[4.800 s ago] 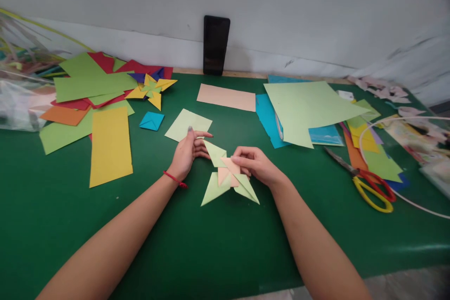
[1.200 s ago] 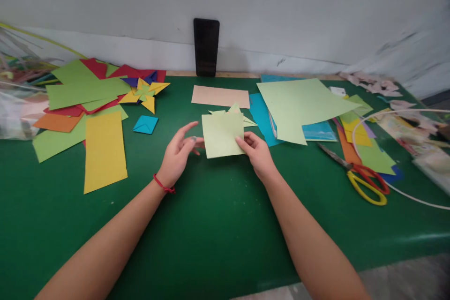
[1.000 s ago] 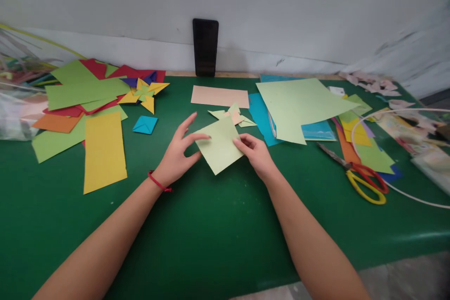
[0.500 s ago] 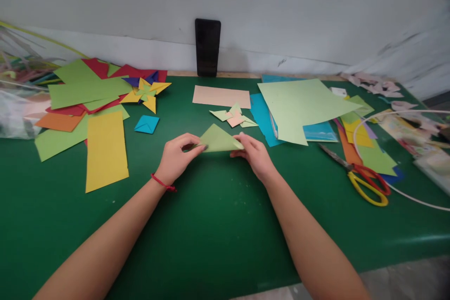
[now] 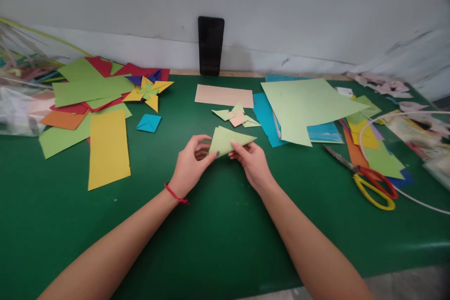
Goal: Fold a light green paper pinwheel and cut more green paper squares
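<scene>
Between my two hands is a light green paper (image 5: 228, 140) folded into a triangle, tilted, with one sharp corner pointing right. My left hand (image 5: 193, 161) pinches its left edge, thumb in front and fingers behind. At the lower right edge, my right hand (image 5: 251, 160) grips the paper with the thumb on its face; the fingers beneath are partly hidden. Just beyond the hands lies a folded green and peach paper star (image 5: 237, 116), and behind that a peach paper strip (image 5: 224, 96). A small blue folded square (image 5: 149, 123) rests to the left.
A black phone (image 5: 211, 46) leans upright against the wall. On the left are a yellow sheet (image 5: 108, 150), a yellow folded star (image 5: 148, 91) and piled coloured papers. At right lie a large pale green sheet (image 5: 305, 108), scissors (image 5: 369, 183) and a white looped cord (image 5: 420, 204).
The green triangle has turned, its peak moving left and a sharp corner now pointing right. My left hand has shifted right, and my right thumb now lies on the paper's face.
</scene>
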Motion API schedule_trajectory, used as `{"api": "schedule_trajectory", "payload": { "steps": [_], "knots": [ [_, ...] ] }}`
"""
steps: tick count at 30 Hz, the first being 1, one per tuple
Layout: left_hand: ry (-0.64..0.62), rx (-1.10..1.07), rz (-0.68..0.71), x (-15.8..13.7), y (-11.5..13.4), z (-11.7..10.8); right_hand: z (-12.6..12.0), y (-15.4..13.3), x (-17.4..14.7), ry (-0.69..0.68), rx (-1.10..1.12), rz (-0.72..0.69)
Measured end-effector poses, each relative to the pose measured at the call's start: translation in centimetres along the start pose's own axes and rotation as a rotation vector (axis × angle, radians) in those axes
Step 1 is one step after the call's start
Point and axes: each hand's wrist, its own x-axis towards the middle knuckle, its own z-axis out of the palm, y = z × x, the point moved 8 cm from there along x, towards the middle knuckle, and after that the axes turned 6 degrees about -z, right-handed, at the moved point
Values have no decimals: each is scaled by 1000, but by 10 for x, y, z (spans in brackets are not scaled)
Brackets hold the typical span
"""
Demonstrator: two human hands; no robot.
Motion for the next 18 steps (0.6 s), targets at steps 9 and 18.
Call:
{"api": "schedule_trajectory", "payload": {
  "steps": [9,18],
  "knots": [
    [103,65,-40,4,14,-21,15,-6,-8,-133,-157,-47],
    [149,92,-88,1,18,-28,18,-2,-12,-165,-161,-11]
  ]
}}
